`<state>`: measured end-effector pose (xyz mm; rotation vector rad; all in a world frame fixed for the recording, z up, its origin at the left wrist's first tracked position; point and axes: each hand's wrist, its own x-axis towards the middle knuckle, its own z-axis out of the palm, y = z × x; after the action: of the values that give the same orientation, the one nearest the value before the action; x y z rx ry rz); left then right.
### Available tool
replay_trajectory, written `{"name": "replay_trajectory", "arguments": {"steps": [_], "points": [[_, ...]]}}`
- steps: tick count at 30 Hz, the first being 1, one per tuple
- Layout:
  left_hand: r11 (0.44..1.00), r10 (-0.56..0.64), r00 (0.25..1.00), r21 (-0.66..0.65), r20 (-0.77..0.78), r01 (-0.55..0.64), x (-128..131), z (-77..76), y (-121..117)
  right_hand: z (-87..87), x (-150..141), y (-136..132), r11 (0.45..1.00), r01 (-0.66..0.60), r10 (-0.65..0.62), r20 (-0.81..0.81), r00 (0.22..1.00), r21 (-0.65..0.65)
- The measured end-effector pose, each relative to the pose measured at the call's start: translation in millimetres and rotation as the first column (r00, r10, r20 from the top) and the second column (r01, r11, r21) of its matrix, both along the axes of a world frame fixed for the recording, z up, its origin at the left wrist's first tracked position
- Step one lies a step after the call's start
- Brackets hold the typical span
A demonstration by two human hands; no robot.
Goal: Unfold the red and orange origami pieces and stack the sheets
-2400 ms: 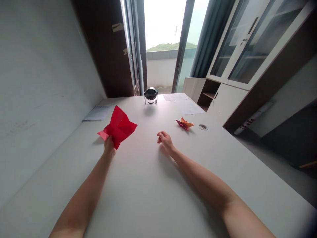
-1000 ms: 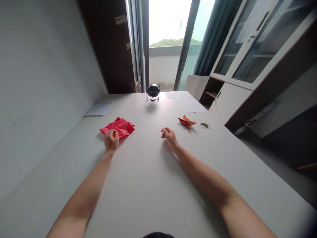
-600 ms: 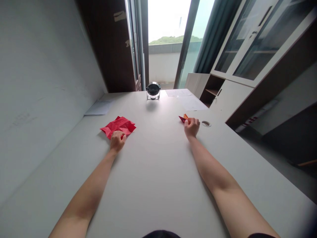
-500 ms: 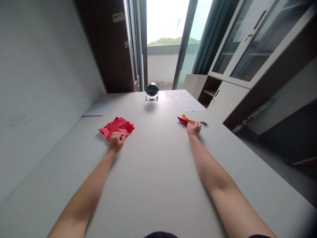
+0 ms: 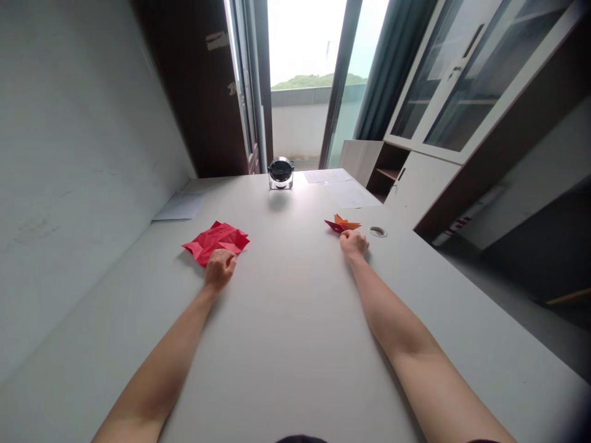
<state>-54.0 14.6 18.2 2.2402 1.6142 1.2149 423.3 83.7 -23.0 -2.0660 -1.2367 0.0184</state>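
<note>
A sheet of creased red paper (image 5: pixel 215 239) lies crumpled on the left half of the white table. My left hand (image 5: pixel 220 269) is closed at its near right edge, and a little red shows between thumb and fingers. To the right is a small piece of folded paper (image 5: pixel 347 224), orange with a dark red part, its points sticking up. My right hand (image 5: pixel 354 243) has its fingers pinched at the near side of this piece; the fingertips are partly hidden. Just right of that hand lies a roll of tape (image 5: pixel 378 232).
A round black device on a silver stand (image 5: pixel 281 173) is at the table's far edge. White sheets (image 5: pixel 353 192) lie at the far right, and another sheet (image 5: pixel 179 205) by the left wall. A glass-doored cabinet (image 5: pixel 462 80) stands on the right.
My right hand has moved slightly left, away from the tape roll, and more of the orange folded paper shows. My left hand has shifted slightly right along the red paper's edge.
</note>
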Motion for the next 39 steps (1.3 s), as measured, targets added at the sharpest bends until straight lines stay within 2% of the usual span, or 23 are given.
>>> {"name": "replay_trajectory", "arguments": {"steps": [2,7,9,14,18,24,31,35,39], "points": [[1.0,-0.006,1.0,0.0,-0.017,0.006,0.4,-0.4,-0.2,3.0,-1.7,-0.9,1.0,0.003,-0.003,0.01,1.0,0.025],[1.0,-0.015,0.999,0.0,0.034,0.015,2.4,-0.1,-1.8,5.9,4.3,6.1,0.963,-0.032,-0.001,0.121,0.993,0.267],[1.0,-0.02,1.0,-0.002,0.02,0.02,3.3,0.2,-2.2,2.6,9.0,11.9,0.955,-0.038,-0.003,0.139,0.99,0.295],[1.0,-0.018,0.999,-0.008,-0.033,0.018,6.6,1.1,-3.8,-7.8,17.8,24.9,0.984,-0.012,-0.003,0.08,0.997,0.179],[1.0,-0.016,0.999,-0.013,-0.05,0.016,8.4,1.9,-6.4,-6.5,23.2,30.7,0.981,-0.017,-0.019,0.181,0.983,0.194],[1.0,-0.013,0.998,-0.002,-0.065,0.013,13.1,0.0,-6.7,-1.4,23.9,36.4,0.976,-0.192,0.151,0.314,0.937,0.104],[1.0,-0.008,0.976,0.026,-0.216,0.014,17.7,1.8,-7.3,2.1,14.1,29.2,0.958,-0.288,0.269,0.386,0.883,-0.01],[0.999,-0.02,0.966,0.041,-0.259,0.032,29.0,2.5,-11.1,7.4,-5.9,14.6,0.92,-0.389,0.374,0.388,0.842,-0.044],[0.993,-0.105,0.949,0.025,-0.296,0.118,58.1,-0.2,-15.7,11.6,-54.7,-5.5,0.885,-0.465,0.442,0.373,0.816,-0.032]]}}
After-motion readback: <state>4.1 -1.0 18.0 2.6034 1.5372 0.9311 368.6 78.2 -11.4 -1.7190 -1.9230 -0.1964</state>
